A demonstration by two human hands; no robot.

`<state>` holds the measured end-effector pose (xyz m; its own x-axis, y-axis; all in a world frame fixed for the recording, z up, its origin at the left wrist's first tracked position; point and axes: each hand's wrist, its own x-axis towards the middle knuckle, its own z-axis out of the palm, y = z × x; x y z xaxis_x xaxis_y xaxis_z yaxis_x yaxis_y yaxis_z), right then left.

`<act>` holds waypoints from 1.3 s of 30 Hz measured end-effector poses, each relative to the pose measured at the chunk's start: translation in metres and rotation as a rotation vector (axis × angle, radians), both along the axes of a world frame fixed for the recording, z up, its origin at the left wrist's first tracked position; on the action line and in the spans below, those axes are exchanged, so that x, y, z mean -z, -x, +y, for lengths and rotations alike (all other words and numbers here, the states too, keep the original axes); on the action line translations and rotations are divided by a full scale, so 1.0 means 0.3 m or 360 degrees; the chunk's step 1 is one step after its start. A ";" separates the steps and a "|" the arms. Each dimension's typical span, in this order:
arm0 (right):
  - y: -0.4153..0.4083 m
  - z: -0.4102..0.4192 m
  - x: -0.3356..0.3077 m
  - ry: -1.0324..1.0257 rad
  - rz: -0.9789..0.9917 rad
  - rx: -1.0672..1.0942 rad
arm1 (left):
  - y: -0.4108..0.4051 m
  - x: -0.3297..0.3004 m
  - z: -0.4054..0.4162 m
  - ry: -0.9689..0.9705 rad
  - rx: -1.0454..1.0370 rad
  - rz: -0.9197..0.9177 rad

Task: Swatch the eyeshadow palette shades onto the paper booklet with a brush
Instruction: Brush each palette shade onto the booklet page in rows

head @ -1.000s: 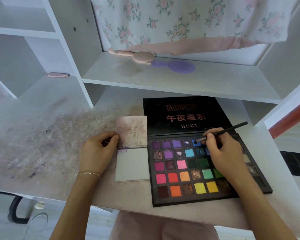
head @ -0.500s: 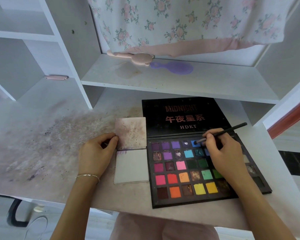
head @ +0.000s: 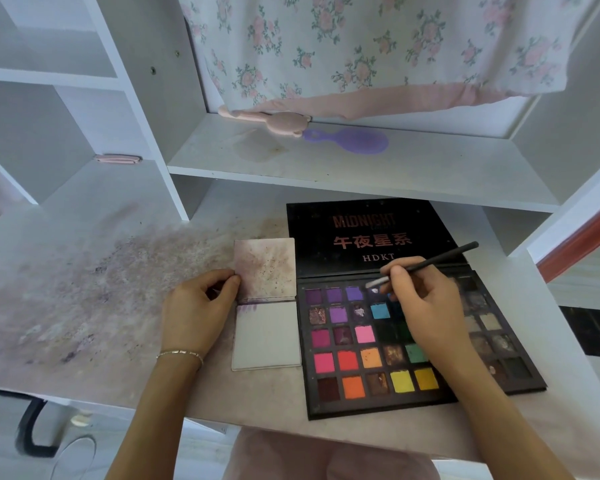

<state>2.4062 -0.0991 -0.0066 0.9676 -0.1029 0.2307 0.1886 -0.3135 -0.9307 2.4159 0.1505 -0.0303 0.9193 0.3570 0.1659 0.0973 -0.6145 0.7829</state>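
A white bench (head: 84,237), smeared across its left part with purple and grey powder, sits under a white shelf (head: 361,168) that carries a pink hairbrush (head: 271,121) and a purple hairbrush (head: 354,141); a floral cloth (head: 378,46) with a pink hem hangs behind them, and open white cubbies stand to the left. The eyeshadow palette (head: 378,341) lies open on the bench's right part, its black lid flat toward the shelf and its rows of coloured pans nearest the person. Just beside its left edge lies the paper booklet (head: 267,306), opened with its spine across, the stained upper page toward the shelf and the pale lower page marked with a purple streak at its top left corner. The brush (head: 426,263) slants with its long axis running from upper right down to lower left, the pale tip over the top row of pans. The right hand (head: 426,306) has a curled grip round the brush handle near the tip. The left hand (head: 198,306) pinches the left edge of the booklet's upper page, fingers bent.
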 end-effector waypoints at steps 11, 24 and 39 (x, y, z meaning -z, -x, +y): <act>0.006 0.192 0.001 -0.0040 0.0187 -0.0482 | 0.003 0.001 0.002 0.0074 0.0017 -0.0006; -0.010 0.272 0.013 0.0026 0.0219 -0.0575 | -0.001 0.014 0.009 0.0044 0.0059 -0.0049; -0.008 0.274 0.017 0.0176 0.0235 -0.0567 | -0.003 0.021 0.012 0.0015 0.0076 -0.0060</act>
<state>2.4086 -0.0170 -0.0117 0.9618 0.2626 0.0775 0.1704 -0.3526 -0.9201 2.4168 0.1542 -0.0366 0.9286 0.3144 0.1974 0.0384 -0.6103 0.7912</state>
